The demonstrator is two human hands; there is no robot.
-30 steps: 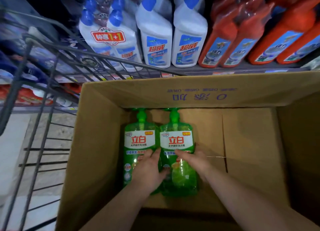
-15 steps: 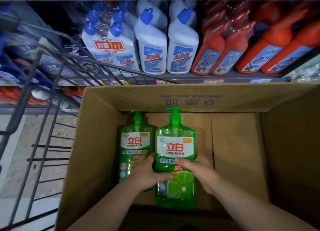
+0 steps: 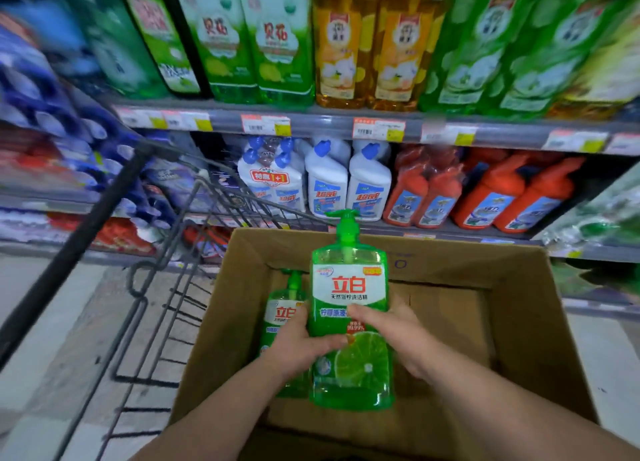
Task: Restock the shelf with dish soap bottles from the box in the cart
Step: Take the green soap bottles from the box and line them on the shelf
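Observation:
I hold a green dish soap bottle (image 3: 349, 287) with a pump top upright above the open cardboard box (image 3: 512, 322). My left hand (image 3: 298, 346) grips its left side and my right hand (image 3: 394, 336) grips its right side. The pump top reaches above the box's far wall. A second green dish soap bottle (image 3: 282, 315) lies in the box at the left, partly hidden behind the held bottle and my left hand. The rest of the box floor shows bare cardboard.
The box sits in a black wire cart (image 3: 166, 287). Ahead, the upper shelf (image 3: 346, 125) carries green and yellow dish soap bottles (image 3: 273, 41). The shelf below holds white cleaner bottles (image 3: 346, 183) and orange cleaner bottles (image 3: 485, 197). Blue packs (image 3: 52, 114) fill the left.
Both hands have lifted the right-hand bottle up out of the box, from lying on the floor to upright above it. My view has tilted upward, showing the upper shelf.

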